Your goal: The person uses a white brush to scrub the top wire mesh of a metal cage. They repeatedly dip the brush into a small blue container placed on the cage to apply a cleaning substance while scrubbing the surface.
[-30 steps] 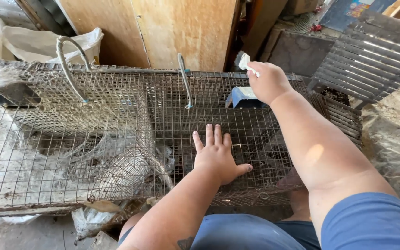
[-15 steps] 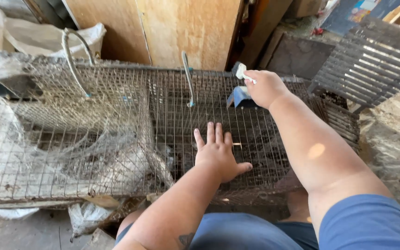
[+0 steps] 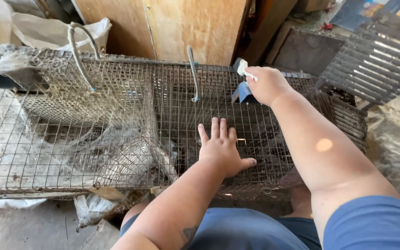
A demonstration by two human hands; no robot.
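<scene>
rusty grey wire mesh cage (image 3: 116, 129) feels stiff under my flat, spread left hand (image 3: 222, 148), best gripped by its handles, while my right hand (image 3: 267, 84) clenches a small white scraper (image 3: 243, 69).

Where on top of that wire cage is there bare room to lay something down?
The cage top is bare between the two metal handles, and left of the left hand, which lies flat on the mesh. The far right corner is crowded: the right hand grips a white tool beside a blue piece.

Left hand (image 3: 222, 148) flat, fingers spread, right hand (image 3: 265, 84) fisted, arm outstretched
</scene>
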